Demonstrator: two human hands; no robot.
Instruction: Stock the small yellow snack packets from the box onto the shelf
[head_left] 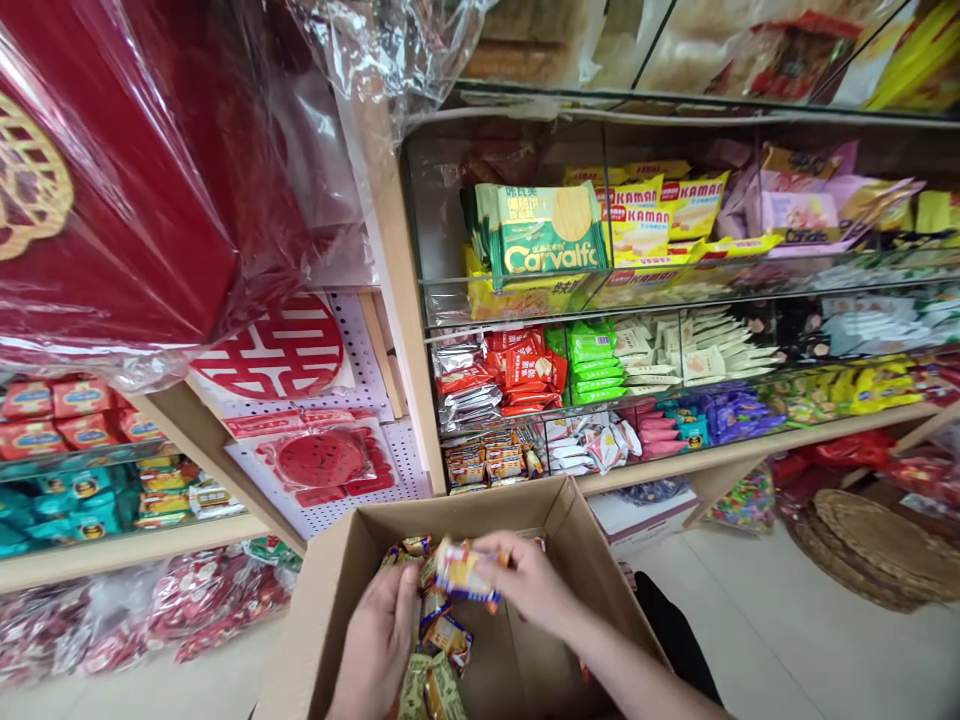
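Note:
An open cardboard box point(517, 690) stands in front of me with several wrapped snacks inside. My right hand point(529, 580) pinches a small snack packet point(465, 572) with a yellow, white and blue wrapper, blurred by motion, above the box's floor. Just left of it, within the box, my left hand point(379, 630) is closed with its thumb uppermost; what its fingers hold, if anything, is hidden. Blue-and-gold packets point(448, 638) lie below the two hands. Nearer to me are greenish-gold packets point(431, 690).
Glass-fronted shelves of packaged snacks rise behind the box, with a green biscuit packet point(547, 235) protruding. A big red plastic-wrapped object point(150, 180) hangs close at upper left. Woven trays point(885, 545) lie on the floor at right.

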